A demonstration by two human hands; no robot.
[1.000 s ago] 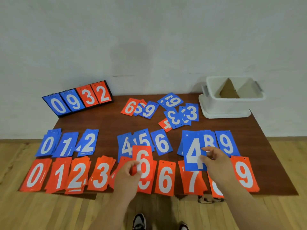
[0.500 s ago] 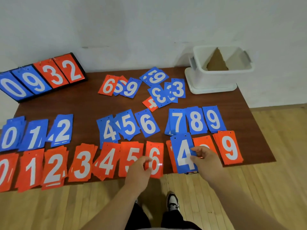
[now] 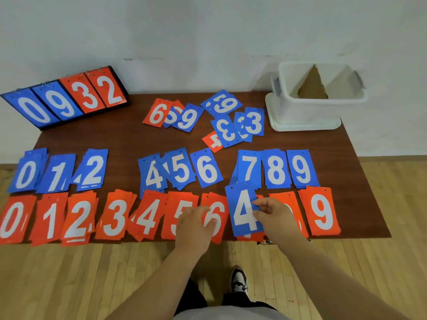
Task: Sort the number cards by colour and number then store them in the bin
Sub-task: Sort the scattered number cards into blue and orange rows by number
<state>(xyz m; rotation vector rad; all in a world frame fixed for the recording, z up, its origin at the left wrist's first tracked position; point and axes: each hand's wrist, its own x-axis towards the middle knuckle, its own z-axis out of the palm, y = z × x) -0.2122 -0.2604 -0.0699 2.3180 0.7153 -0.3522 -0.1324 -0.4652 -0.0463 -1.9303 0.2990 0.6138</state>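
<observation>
Two rows of sorted number cards lie on the brown table (image 3: 129,139): blue piles behind, red piles in front. My right hand (image 3: 275,218) pinches the right edge of a blue 4 card (image 3: 242,211), held over the red 7 and 8 piles, which it mostly hides. My left hand (image 3: 193,227) rests on the red 5 pile (image 3: 182,202), with its thumb and fingertips touching the red 6 pile (image 3: 218,212). The blue 4 pile (image 3: 151,174) lies further left in the back row. The white bin (image 3: 307,112) stands at the back right with a cardboard divider inside.
Several unsorted cards (image 3: 221,118) lie loose at the back middle, among them a red 6 and blue 3s and 9s. A black flip scoreboard (image 3: 64,100) showing 0 9 3 2 leans at the back left. Wooden floor and my shoes show below the table's front edge.
My left hand has laid the red 6 card it held onto the red 6 pile. My right hand has carried the blue 4 card down and slightly left. The camera has tilted down.
</observation>
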